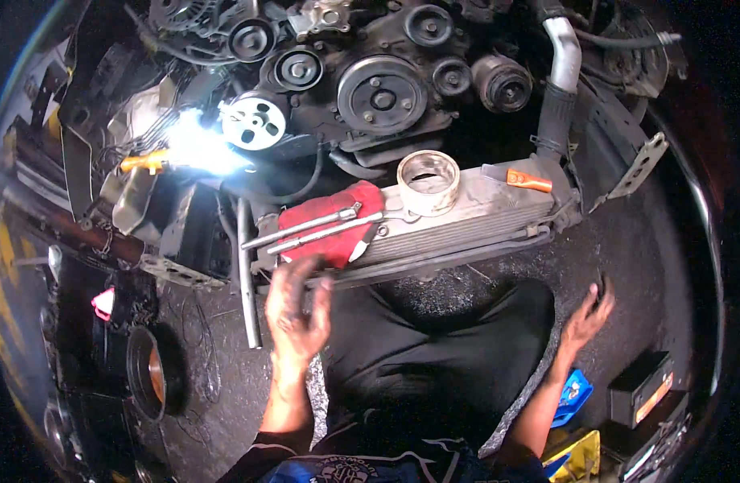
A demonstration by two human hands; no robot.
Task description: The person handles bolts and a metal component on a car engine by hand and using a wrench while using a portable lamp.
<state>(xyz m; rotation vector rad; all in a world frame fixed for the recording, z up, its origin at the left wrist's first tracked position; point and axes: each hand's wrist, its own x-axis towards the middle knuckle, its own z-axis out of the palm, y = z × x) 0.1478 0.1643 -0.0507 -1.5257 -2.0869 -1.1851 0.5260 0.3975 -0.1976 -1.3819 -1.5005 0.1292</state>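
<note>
My left hand [299, 318] is raised with thumb and fingers apart, holding nothing, just in front of a red cloth [338, 253]. Across that cloth lie a ratchet [305, 227] and a second long-handled metal tool [329, 234], side by side. Off to the right, my right hand [587, 320] hangs over the floor beside my knee, fingers spread and nothing in them. The cloth rests on a finned metal cooler [474, 229]. An open round tin [430, 193] and a scraper with an orange handle [528, 180] also sit on top of it.
Behind the cooler stands an engine with several pulleys [382, 97]. A bright work light [205, 149] glares at left. One long metal pipe [247, 282] leans near my left hand. Black box [642, 390], blue container [573, 394] and yellow container [579, 455] stand at lower right.
</note>
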